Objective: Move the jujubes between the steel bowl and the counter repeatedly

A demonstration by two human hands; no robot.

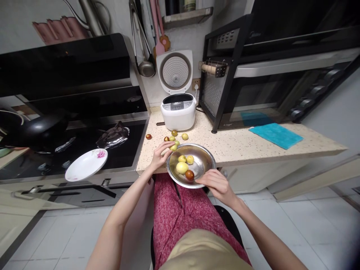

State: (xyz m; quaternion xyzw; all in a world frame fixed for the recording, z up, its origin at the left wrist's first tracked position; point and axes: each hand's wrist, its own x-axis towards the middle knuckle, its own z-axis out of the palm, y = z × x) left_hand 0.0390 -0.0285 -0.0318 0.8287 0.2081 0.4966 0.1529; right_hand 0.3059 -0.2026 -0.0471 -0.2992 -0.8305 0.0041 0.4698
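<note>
Inside steel bowl (206, 159), four jujubes (182, 167)

Left hand (160, 153) pinches a yellow-green fruit (173, 147) at the rim of the metal bowl (205, 159); right hand (218, 184) grips the bowl's near edge; four fruits lie inside; more fruits (177, 135) rest on the speckled surface (239, 144) before the rice cooker (178, 105).

Your arms are bare, with no sleeves. You wear mottled red-pink trousers (180, 213). A tan garment (202, 251) sits at six o'clock.
</note>
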